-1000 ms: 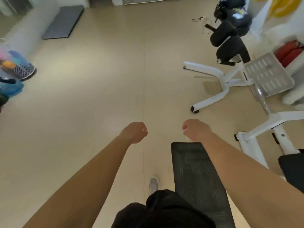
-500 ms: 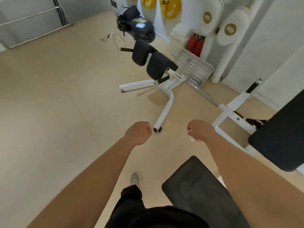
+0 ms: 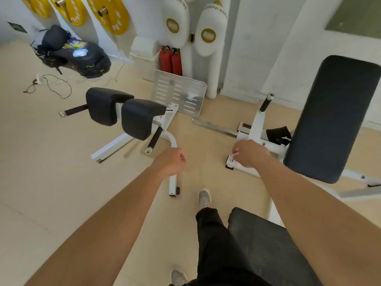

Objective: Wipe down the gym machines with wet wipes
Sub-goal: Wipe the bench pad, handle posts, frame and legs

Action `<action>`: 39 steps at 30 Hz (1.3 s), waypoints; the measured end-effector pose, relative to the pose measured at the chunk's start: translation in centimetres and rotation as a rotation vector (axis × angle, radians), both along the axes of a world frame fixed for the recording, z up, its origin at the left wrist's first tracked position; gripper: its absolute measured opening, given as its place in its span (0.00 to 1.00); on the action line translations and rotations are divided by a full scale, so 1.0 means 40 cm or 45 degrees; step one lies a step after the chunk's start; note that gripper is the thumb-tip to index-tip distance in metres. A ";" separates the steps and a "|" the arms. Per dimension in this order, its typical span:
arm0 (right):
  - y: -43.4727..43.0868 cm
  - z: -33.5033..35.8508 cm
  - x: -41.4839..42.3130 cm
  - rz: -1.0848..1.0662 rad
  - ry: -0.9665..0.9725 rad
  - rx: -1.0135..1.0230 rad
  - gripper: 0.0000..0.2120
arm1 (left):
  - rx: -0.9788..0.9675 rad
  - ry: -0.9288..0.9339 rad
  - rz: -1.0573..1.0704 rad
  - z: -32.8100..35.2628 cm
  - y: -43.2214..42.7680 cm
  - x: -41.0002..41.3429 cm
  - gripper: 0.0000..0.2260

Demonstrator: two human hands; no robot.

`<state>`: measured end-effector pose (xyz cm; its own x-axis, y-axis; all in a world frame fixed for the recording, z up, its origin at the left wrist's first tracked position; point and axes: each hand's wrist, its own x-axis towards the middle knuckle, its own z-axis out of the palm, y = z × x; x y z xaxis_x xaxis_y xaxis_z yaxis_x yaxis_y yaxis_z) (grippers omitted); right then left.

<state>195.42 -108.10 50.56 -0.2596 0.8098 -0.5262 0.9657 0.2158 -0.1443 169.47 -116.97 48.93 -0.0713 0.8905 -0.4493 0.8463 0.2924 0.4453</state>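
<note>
Above the beige floor (image 3: 51, 162), both hands reach forward, well apart. The left hand (image 3: 169, 161) is curled into a fist with nothing visible in it. The right hand (image 3: 251, 154) pinches a small white wet wipe (image 3: 235, 155) over the white base of the black-padded bench machine (image 3: 334, 116). The twin-pad machine (image 3: 140, 120) stands ahead on the left.

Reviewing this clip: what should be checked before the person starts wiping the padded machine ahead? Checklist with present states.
1. Wipe in right hand: white scrap pinched at the fingers, ok.
2. Wipe wet: cannot tell.
3. Left hand free: fisted, nothing visible in it, ok.
4. Black pads within touch: both hands apart from them, not ok.
5. Footing: white frame leg lies on the floor beside the forward shoe, cannot tell.
</note>
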 end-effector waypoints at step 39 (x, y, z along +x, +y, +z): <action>1.382 -0.015 0.083 -1.470 0.205 0.049 0.20 | -0.073 0.255 -1.583 -0.079 2.079 0.434 0.08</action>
<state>198.73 -52.82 49.94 0.5806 0.6229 -0.5243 0.5619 -0.7726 -0.2957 186.85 -33.80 45.78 0.7281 0.3843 -0.5675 0.6140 -0.7338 0.2908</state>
